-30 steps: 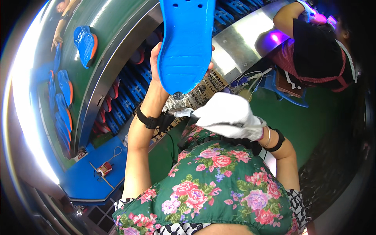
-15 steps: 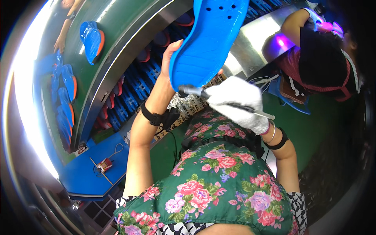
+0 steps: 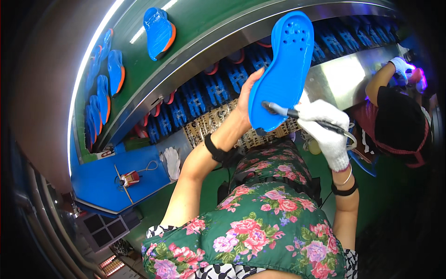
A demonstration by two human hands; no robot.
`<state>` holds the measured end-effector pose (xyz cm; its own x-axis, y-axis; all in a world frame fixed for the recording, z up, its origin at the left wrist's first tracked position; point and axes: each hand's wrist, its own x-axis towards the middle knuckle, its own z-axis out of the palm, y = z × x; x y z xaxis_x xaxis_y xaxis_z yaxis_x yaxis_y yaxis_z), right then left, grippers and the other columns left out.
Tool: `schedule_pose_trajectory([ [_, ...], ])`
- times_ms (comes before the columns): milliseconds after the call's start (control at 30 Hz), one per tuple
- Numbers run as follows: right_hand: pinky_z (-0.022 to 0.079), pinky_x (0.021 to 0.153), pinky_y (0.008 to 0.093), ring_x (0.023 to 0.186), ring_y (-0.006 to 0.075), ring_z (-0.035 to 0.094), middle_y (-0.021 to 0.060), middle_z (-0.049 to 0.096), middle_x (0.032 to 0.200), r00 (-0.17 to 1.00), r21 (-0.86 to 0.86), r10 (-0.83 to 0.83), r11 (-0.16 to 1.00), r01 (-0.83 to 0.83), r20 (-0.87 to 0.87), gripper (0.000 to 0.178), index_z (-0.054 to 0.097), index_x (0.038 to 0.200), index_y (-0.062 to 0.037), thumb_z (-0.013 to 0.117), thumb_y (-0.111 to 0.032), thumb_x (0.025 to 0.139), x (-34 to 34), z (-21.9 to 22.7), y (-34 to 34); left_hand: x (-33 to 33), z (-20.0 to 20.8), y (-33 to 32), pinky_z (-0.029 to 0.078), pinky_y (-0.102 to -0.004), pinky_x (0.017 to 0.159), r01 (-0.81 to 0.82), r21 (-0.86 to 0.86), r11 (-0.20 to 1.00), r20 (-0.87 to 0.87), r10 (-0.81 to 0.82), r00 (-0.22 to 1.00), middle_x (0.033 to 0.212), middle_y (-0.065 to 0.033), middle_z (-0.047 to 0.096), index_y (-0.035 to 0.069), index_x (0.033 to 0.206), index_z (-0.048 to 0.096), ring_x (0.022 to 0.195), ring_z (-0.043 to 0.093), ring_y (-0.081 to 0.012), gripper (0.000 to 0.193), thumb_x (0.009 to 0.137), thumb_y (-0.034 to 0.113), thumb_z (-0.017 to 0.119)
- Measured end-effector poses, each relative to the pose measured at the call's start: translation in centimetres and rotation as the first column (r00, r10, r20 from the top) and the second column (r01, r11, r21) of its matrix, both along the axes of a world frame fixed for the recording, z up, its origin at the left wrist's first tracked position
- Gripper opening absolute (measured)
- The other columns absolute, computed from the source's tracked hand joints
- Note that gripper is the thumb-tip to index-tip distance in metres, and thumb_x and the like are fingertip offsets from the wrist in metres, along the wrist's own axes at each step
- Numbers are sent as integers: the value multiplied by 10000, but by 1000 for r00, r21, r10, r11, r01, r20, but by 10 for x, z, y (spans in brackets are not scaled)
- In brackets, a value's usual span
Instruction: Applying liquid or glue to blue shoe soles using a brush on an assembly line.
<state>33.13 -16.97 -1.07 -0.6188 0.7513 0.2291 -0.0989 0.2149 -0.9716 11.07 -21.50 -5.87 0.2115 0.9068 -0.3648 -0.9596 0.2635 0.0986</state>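
The bare left hand reaches up, clamped on the blue shoe sole right of upper centre in the frame, thumb at its edge, other fingers hidden. The gloved right hand angles inward, fingers closed round a brush-like tool, its tip at the heel end.

Green floor visible at seven o'clock. Blue-topped table stands between eight and nine o'clock. Green-surfaced bench, edged by a curving metal rail, occupies ten o'clock; a bright white light strip borders its outer side from nine to eleven. Bare metal worktop at two o'clock reflects glare. Violet light noted towards three. Gridded dark panel at eight.
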Motion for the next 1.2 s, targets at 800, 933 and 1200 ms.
schedule_pose_trajectory([
  [800,522,684,238,732,110,679,53,751,845,953,-450,-279,870,201,-115,147,771,970,14,751,32,826,-2,-48,-18,-152,63,58,292,-607,1217,-583,366,725,173,563,808,1632,-280,184,-23,1573,216,1498,224,-466,973,978,732,369],
  [933,510,654,237,708,103,665,50,750,830,947,-395,-316,877,273,-47,120,779,957,6,763,-2,839,6,-77,-23,-135,51,58,272,-551,1237,-621,376,687,318,534,783,1626,-254,268,-56,1564,212,1525,229,-423,868,1049,641,254],
  [1200,515,675,245,745,100,659,47,753,863,968,-492,-248,848,195,-43,127,780,944,15,773,19,817,12,-73,-34,-119,55,59,250,-489,1248,-642,392,659,228,606,762,1647,-232,243,-65,1588,71,1536,254,-345,1048,957,587,596],
])
